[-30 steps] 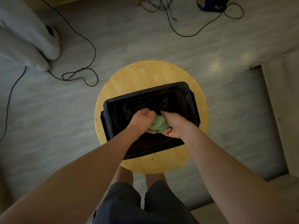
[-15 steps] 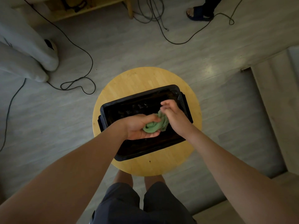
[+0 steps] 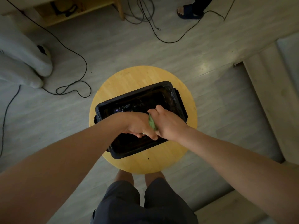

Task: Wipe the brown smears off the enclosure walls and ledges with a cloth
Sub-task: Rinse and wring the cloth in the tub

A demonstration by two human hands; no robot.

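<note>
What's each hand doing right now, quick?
Left hand: closed, gripping the green cloth.
Right hand: closed, gripping the same cloth.

At centre frame you see two hands of yours, left hand [image 3: 137,125] and right hand [image 3: 169,125], one green cloth [image 3: 152,124], one black enclosure [image 3: 129,95] and one round wooden table [image 3: 129,78]. Upper right: one sandalled foot [image 3: 186,12].
</note>
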